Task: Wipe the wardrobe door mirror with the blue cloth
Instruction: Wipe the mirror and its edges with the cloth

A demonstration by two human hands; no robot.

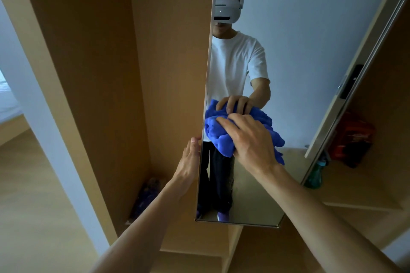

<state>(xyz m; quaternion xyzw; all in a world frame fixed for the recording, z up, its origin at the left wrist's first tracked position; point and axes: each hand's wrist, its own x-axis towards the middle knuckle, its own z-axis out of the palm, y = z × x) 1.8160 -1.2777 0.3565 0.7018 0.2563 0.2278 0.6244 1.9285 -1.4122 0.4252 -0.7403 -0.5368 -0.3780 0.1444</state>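
Observation:
The wardrobe door mirror point(299, 51) stands open in front of me, tall and narrow, reflecting a person in a white shirt. My right hand point(250, 139) presses a bunched blue cloth point(219, 137) against the glass near the mirror's left edge, about mid-height, with its fingers curled over the cloth. My left hand point(190, 159) grips the door's left edge just below the cloth, thumb at the front of the edge and the fingers hidden behind it.
The open wooden wardrobe point(111, 73) lies left of the door, with a purple bundle point(148, 193) on its floor. To the right, a shelf holds a red and black box point(352, 139) and a teal bottle point(315, 175). Wooden flooring spreads at lower left.

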